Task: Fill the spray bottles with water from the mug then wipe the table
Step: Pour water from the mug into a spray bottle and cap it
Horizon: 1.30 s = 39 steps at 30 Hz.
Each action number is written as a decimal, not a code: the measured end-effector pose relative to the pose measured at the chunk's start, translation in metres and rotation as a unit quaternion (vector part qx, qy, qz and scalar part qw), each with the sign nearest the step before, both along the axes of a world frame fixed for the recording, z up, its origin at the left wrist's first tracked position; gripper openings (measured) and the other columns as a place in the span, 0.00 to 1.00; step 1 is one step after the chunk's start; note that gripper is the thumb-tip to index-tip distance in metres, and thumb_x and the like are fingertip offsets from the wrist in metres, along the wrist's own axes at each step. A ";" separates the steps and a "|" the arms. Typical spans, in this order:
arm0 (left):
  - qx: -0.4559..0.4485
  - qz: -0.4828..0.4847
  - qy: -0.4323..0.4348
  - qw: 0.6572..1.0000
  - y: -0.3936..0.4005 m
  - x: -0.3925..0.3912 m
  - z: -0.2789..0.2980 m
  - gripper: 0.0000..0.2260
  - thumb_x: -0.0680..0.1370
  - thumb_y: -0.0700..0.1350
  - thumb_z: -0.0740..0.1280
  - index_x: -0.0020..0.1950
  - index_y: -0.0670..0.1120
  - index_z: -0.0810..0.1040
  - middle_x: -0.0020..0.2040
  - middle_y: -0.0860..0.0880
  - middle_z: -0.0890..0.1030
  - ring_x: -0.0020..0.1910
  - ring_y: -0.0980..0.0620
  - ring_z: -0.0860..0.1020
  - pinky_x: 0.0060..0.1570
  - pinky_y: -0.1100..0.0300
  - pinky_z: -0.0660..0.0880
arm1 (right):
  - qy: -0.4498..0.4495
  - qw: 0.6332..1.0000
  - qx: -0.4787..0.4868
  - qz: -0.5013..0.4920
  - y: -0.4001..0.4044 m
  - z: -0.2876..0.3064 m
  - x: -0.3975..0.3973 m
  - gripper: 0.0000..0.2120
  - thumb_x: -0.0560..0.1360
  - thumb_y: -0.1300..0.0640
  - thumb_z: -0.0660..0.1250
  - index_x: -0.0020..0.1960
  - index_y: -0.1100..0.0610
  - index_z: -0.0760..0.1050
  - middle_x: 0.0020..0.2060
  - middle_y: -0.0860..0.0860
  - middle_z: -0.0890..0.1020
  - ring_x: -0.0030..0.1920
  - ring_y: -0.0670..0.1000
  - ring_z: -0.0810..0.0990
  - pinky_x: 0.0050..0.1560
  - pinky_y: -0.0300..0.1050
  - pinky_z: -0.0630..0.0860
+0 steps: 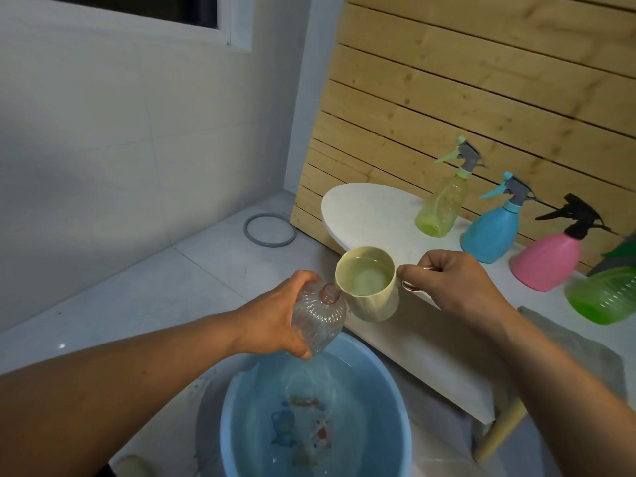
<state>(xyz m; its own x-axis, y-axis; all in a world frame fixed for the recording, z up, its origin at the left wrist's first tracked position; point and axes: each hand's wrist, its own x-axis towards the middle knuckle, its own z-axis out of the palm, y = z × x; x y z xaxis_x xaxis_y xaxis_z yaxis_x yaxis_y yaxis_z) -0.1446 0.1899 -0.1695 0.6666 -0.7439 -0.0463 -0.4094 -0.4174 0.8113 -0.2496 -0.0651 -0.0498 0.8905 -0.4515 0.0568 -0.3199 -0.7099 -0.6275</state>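
Over the blue basin (pixel 241 407), left hand (pixel 275 318) is gripping a seemingly empty clear bottle (pixel 318 320); right hand (pixel 457 284) is clamping the water-filled mug (pixel 370 287); pouring and worktop (pixel 371 208) wiping remaining.

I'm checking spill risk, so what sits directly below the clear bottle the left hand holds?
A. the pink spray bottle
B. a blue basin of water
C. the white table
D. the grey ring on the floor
B: the clear bottle in the left hand hangs over the blue basin, which holds water.
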 end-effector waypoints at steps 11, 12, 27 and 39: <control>0.003 0.001 0.004 1.000 0.005 -0.001 -0.001 0.50 0.63 0.48 0.86 0.74 0.63 0.58 0.68 0.59 0.71 0.66 0.57 0.74 0.63 0.54 0.79 | -0.005 0.999 -0.031 0.006 0.005 -0.002 0.005 0.12 0.69 0.38 0.71 0.36 0.45 0.78 0.24 0.44 0.75 0.35 0.51 0.77 0.61 0.63 0.73; 0.004 0.001 0.004 1.000 0.005 -0.001 -0.001 0.50 0.63 0.48 0.86 0.74 0.63 0.58 0.68 0.59 0.71 0.66 0.57 0.74 0.63 0.55 0.79 | -0.007 0.999 -0.032 0.008 0.005 -0.003 0.005 0.12 0.68 0.37 0.71 0.36 0.45 0.78 0.24 0.44 0.75 0.34 0.51 0.77 0.60 0.62 0.73; 0.006 0.005 0.008 1.000 0.007 -0.005 0.002 0.50 0.63 0.46 0.86 0.74 0.63 0.58 0.67 0.59 0.72 0.66 0.57 0.74 0.64 0.57 0.78 | -0.024 0.999 -0.047 0.010 0.006 -0.005 0.005 0.10 0.70 0.40 0.73 0.36 0.43 0.77 0.22 0.44 0.74 0.31 0.50 0.74 0.52 0.52 0.64; 0.013 0.008 0.005 1.000 0.007 -0.007 0.002 0.48 0.63 0.47 0.86 0.73 0.62 0.61 0.65 0.61 0.74 0.64 0.58 0.75 0.63 0.54 0.79 | -0.020 0.998 -0.065 -0.007 0.011 -0.001 0.001 0.16 0.69 0.41 0.73 0.33 0.52 0.75 0.23 0.45 0.74 0.33 0.52 0.74 0.52 0.53 0.68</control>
<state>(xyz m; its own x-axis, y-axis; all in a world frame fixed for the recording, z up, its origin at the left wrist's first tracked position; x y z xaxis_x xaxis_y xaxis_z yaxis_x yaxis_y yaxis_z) -0.1513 0.1973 -0.1676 0.6774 -0.7321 -0.0721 -0.3946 -0.4443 0.8043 -0.2481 -0.0541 -0.0511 0.8801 -0.4504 0.1504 -0.3069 -0.7813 -0.5435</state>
